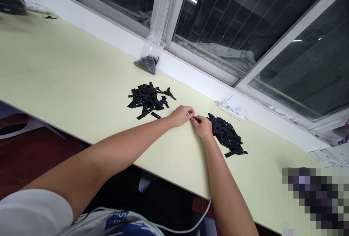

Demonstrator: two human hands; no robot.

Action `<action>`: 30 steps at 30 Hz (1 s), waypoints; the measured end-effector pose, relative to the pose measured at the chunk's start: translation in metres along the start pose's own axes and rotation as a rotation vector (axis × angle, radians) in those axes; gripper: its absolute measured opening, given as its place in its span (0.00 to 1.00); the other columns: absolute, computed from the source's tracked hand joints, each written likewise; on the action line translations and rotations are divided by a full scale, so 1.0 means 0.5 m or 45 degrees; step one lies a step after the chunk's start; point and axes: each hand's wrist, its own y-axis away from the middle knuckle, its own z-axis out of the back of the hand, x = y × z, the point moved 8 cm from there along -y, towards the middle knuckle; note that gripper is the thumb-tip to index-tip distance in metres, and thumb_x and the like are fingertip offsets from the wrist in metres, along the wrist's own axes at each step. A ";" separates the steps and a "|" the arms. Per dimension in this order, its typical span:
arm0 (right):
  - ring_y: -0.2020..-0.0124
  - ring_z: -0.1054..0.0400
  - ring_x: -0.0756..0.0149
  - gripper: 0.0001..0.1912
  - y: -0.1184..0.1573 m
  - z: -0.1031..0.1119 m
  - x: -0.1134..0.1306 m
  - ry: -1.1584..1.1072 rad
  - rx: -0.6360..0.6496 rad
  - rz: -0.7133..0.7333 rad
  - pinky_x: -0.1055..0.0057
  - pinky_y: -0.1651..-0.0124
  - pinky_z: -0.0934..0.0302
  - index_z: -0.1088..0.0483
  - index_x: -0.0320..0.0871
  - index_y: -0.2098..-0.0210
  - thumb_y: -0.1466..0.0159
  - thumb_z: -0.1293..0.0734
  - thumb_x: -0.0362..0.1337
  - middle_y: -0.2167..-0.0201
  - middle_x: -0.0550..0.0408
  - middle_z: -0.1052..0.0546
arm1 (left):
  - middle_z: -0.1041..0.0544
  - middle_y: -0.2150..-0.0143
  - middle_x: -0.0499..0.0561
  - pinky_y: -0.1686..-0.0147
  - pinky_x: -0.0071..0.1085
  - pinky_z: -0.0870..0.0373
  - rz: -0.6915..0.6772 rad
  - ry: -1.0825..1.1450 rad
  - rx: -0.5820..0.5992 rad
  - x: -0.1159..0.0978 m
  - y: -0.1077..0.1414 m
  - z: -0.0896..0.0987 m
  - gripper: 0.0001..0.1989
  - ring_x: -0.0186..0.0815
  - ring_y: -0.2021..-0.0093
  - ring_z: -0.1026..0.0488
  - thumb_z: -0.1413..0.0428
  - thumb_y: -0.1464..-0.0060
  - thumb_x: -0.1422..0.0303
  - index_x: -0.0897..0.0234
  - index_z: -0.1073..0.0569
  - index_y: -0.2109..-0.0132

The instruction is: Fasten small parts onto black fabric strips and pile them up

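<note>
As right hand (204,127) covers it, black strip (196,120) part-hidden

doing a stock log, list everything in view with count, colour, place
windows: several panes, dark, at back
table: one, pale yellow-green, centre
left pile: many strips, black, left of centre
right pile: many strips, black, right of centre
plastic bag: one, clear with dark contents, beyond left pile
power strip: one, white and blue, beyond right pile
dark bundle: one, blackish, far left
scrap: one, black, near dark bundle
cable: one, white, below table
pixelated patch: one, dark, right edge
held piece: one, black, between piles
shirt: one, white and blue, bottom edge
left hand: one, bare, between piles
right hand: one, bare, gripping held piece
</note>
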 end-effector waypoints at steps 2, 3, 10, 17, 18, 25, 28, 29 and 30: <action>0.70 0.32 0.64 0.14 0.000 -0.001 0.000 0.005 0.004 0.002 0.70 0.65 0.44 0.20 0.47 0.67 0.37 0.34 0.48 0.72 0.54 0.21 | 0.20 0.65 0.49 0.65 0.30 0.34 0.003 -0.001 0.000 0.001 0.000 0.000 0.08 0.34 0.66 0.27 0.45 0.43 0.70 0.65 0.21 0.62; 0.70 0.32 0.64 0.14 0.000 -0.001 0.000 0.005 0.005 0.006 0.70 0.65 0.43 0.20 0.47 0.67 0.37 0.34 0.48 0.72 0.54 0.21 | 0.20 0.65 0.49 0.65 0.30 0.34 0.005 0.000 0.001 0.002 0.000 0.000 0.08 0.34 0.66 0.27 0.45 0.43 0.70 0.65 0.21 0.62; 0.71 0.33 0.63 0.16 0.001 -0.001 0.003 -0.006 0.017 0.008 0.69 0.65 0.44 0.20 0.46 0.66 0.37 0.35 0.48 0.73 0.54 0.22 | 0.20 0.65 0.49 0.65 0.30 0.34 0.003 0.002 0.008 0.006 -0.001 -0.002 0.08 0.34 0.66 0.27 0.45 0.43 0.69 0.64 0.21 0.62; 0.72 0.33 0.64 0.16 0.001 0.000 0.005 0.000 0.014 0.034 0.70 0.66 0.44 0.20 0.46 0.66 0.37 0.35 0.48 0.74 0.55 0.22 | 0.19 0.65 0.49 0.64 0.30 0.34 -0.005 -0.013 0.012 0.007 -0.003 -0.005 0.08 0.34 0.65 0.27 0.45 0.43 0.69 0.64 0.21 0.62; 0.72 0.33 0.64 0.16 0.001 0.000 0.005 0.002 0.014 0.034 0.70 0.66 0.44 0.20 0.46 0.66 0.37 0.35 0.48 0.74 0.55 0.22 | 0.19 0.65 0.49 0.64 0.30 0.34 -0.007 -0.014 0.010 0.007 -0.003 -0.005 0.08 0.34 0.65 0.27 0.45 0.44 0.70 0.64 0.21 0.62; 0.72 0.33 0.63 0.15 0.000 -0.003 0.005 0.024 0.025 0.038 0.69 0.66 0.44 0.20 0.46 0.66 0.37 0.35 0.48 0.74 0.54 0.22 | 0.20 0.65 0.49 0.64 0.30 0.34 -0.007 -0.010 0.017 0.006 -0.002 -0.004 0.08 0.34 0.65 0.27 0.45 0.44 0.69 0.64 0.21 0.62; 0.71 0.32 0.63 0.15 0.000 -0.004 0.001 0.029 0.025 0.019 0.70 0.65 0.43 0.20 0.46 0.66 0.37 0.35 0.48 0.73 0.54 0.21 | 0.20 0.64 0.50 0.64 0.30 0.33 -0.005 -0.015 0.024 0.005 -0.001 -0.004 0.08 0.34 0.65 0.27 0.45 0.43 0.69 0.64 0.21 0.62; 0.71 0.31 0.63 0.15 -0.001 -0.004 0.000 0.027 0.026 0.014 0.70 0.65 0.43 0.20 0.46 0.65 0.37 0.34 0.47 0.73 0.54 0.21 | 0.20 0.64 0.50 0.63 0.30 0.33 -0.003 -0.018 0.023 0.005 -0.001 -0.004 0.08 0.34 0.65 0.27 0.45 0.43 0.69 0.64 0.21 0.62; 0.70 0.31 0.63 0.14 -0.001 -0.005 -0.001 0.023 0.028 0.011 0.70 0.64 0.42 0.20 0.46 0.65 0.37 0.34 0.47 0.72 0.54 0.21 | 0.20 0.64 0.50 0.63 0.30 0.33 -0.002 -0.021 0.021 0.005 -0.001 -0.003 0.08 0.34 0.65 0.28 0.45 0.43 0.69 0.64 0.21 0.62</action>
